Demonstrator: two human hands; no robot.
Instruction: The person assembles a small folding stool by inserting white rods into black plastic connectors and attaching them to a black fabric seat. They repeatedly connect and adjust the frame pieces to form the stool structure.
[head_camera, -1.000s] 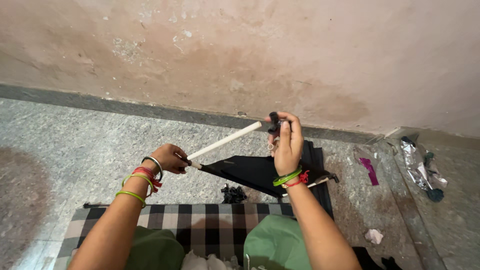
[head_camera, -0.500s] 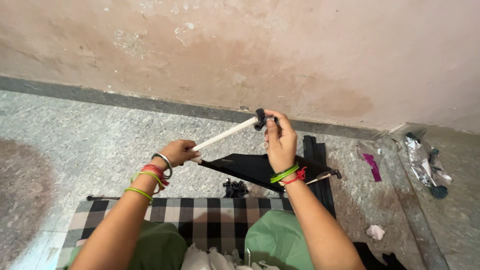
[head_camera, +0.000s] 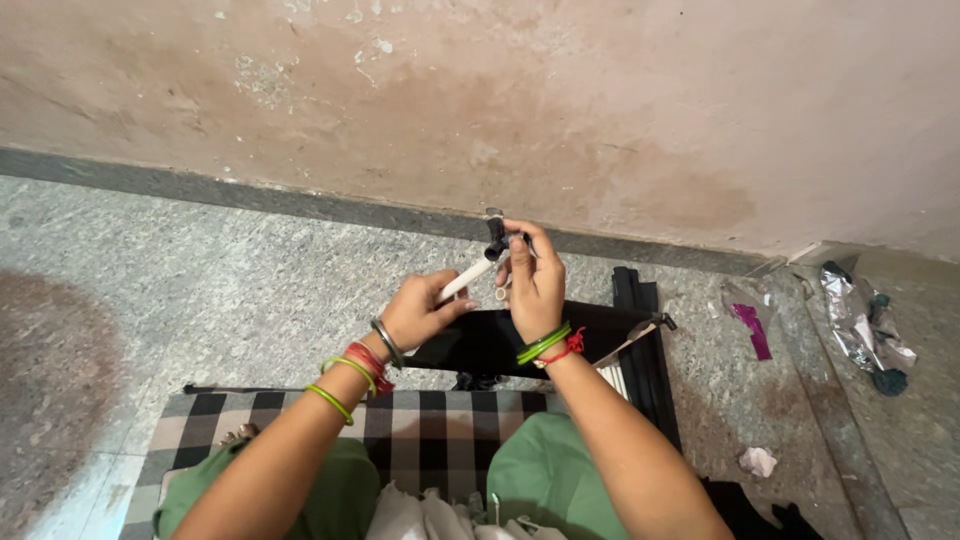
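My left hand (head_camera: 422, 312) grips the lower end of a short white tube (head_camera: 466, 278) that slants up to the right. My right hand (head_camera: 533, 281) pinches a small dark fitting (head_camera: 495, 234) at the tube's upper end. Both hands are raised above a black flat sheet (head_camera: 495, 340) lying on the grey speckled floor (head_camera: 220, 290). Bangles and threads circle both wrists. How far the tube reaches into my left palm is hidden.
A checked black-and-white cloth (head_camera: 420, 432) covers my lap over green trousers. Black strips (head_camera: 640, 330) lie to the right of the sheet. Crumpled foil wrappers (head_camera: 862, 322), a purple scrap (head_camera: 748, 328) and a white paper ball (head_camera: 758, 461) lie at the right. A stained wall (head_camera: 500, 100) rises ahead.
My left hand has slid up the white tube toward my right hand, so less of the tube shows. Both hands have risen slightly.
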